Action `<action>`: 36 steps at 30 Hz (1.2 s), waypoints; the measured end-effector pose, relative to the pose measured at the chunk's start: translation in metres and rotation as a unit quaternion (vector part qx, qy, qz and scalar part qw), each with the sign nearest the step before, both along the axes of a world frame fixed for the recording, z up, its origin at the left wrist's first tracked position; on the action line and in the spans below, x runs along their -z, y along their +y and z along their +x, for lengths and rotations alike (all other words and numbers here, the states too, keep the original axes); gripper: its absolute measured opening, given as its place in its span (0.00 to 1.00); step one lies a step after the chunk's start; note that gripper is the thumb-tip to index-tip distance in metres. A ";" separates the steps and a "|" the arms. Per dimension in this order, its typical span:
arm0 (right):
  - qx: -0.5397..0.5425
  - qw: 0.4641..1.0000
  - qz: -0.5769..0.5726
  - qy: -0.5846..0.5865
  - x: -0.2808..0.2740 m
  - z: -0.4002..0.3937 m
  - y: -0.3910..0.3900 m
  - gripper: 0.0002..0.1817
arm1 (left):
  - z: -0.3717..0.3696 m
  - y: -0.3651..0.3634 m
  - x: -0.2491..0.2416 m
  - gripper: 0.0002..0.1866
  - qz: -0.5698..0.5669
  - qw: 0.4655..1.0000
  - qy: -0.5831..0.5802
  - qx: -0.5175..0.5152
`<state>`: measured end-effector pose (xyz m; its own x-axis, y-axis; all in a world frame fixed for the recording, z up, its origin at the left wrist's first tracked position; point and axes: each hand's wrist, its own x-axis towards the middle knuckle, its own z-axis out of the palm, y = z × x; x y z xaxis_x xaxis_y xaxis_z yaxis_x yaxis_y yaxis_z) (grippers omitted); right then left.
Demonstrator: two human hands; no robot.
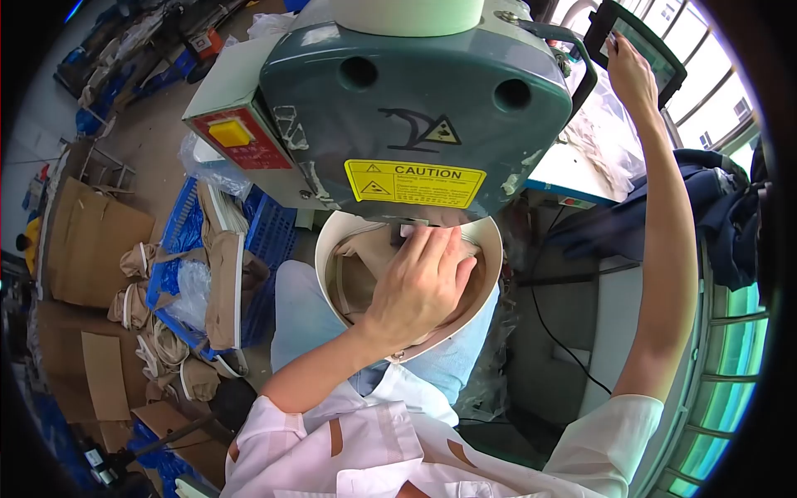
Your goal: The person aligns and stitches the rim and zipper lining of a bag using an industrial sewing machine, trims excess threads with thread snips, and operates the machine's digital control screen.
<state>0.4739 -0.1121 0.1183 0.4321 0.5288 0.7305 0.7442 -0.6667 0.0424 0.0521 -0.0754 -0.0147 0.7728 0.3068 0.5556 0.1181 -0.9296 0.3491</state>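
My left hand (419,286) reaches beneath the front of a green-grey machine head (332,108) with its fingers stretched forward and close together. The fingertips meet small pale and dark pieces at the machine's lower edge, where their contact is partly hidden. Below the hand is a beige fabric item (355,282) inside a round cream band (326,270), above my lap. At the upper right, my right hand (633,70) is at the screen of a black-framed tablet (656,54), its fingers curled together around something small that I cannot make out.
A yellow switch (229,134) sits on the machine's left side. Blue crates (270,228) with beige pieces and plastic stand at the left, near cardboard (95,241). Dark clothing (706,212) lies at the right. A black cable (544,319) hangs below it.
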 end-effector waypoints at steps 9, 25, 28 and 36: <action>0.000 1.000 -0.001 0.002 0.005 0.018 -0.003 0.22 | -0.006 -0.002 0.012 0.21 0.072 0.997 -0.032 0.007; -0.059 0.997 0.048 -0.004 0.039 -0.006 -0.017 0.16 | -0.018 0.003 0.006 0.15 0.058 0.996 -0.056 0.031; -0.054 0.997 0.051 -0.009 0.042 -0.008 -0.014 0.15 | -0.033 0.014 0.000 0.11 0.087 0.989 -0.111 0.052; -0.017 0.999 0.034 0.004 0.042 -0.010 -0.008 0.13 | -0.052 0.027 0.006 0.07 0.045 0.989 -0.121 0.078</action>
